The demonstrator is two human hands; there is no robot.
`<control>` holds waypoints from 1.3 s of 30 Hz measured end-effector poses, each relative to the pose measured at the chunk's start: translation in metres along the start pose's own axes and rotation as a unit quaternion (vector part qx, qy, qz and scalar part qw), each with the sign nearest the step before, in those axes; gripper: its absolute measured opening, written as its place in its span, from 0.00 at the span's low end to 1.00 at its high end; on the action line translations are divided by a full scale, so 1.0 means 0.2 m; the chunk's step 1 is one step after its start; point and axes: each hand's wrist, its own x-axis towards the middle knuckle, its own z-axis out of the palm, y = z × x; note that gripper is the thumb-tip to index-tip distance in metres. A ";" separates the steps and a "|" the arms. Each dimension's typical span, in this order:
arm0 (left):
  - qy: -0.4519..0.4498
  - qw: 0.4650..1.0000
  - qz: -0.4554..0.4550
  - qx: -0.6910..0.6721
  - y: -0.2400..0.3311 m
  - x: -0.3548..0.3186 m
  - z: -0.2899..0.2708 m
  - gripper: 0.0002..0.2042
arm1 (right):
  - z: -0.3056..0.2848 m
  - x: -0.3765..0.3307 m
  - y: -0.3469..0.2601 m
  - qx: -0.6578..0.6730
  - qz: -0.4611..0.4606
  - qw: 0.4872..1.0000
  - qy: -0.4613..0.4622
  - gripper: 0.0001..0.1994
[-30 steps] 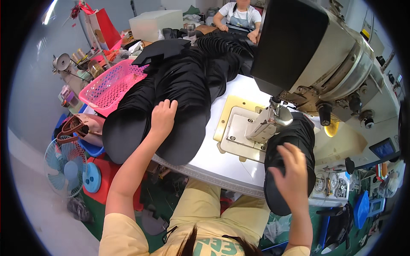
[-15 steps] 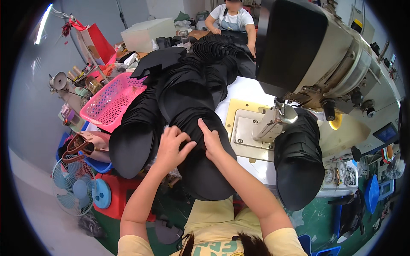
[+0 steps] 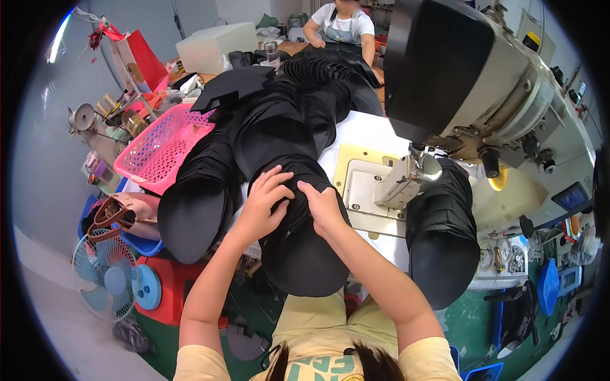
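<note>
A long row of overlapping black rounded flat pieces (image 3: 305, 263) runs from near my lap toward the back of the table. On top of this row lies my left hand (image 3: 264, 202), fingers spread and slightly bent. My right hand (image 3: 324, 208) is at the row's right side, thumb on top and the other fingers mostly hidden, closed around the pieces' edge. A second row of similar black pieces (image 3: 190, 222) stands to the left. Another row (image 3: 443, 260) hangs at the right, beside the sewing machine (image 3: 438, 82).
A pale metal plate (image 3: 368, 184) lies under the machine head. At left are a pink basket (image 3: 143, 155), a handbag (image 3: 136, 209), and a blue fan (image 3: 114, 279) near a red stool (image 3: 162, 298). A person (image 3: 343, 28) works across the table, behind more black pieces.
My left hand has shifted slightly up and right, its fingers now across the row. My right thumb has lowered onto the pieces. The whole view has moved a little.
</note>
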 end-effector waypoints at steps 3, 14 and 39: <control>0.065 0.956 -0.115 -0.261 -0.07 0.00 0.00 0.13 | 0.04 -0.07 -0.08 0.028 0.012 0.999 -0.012 0.19; 0.035 0.725 -0.434 -0.533 -0.03 0.06 -0.05 0.18 | -0.04 -0.21 -0.18 0.071 0.069 0.985 -0.142 0.25; 0.189 0.967 0.096 -0.141 0.81 -0.15 -0.22 0.24 | -0.35 -0.93 -0.49 -0.484 -0.129 0.707 -0.498 0.11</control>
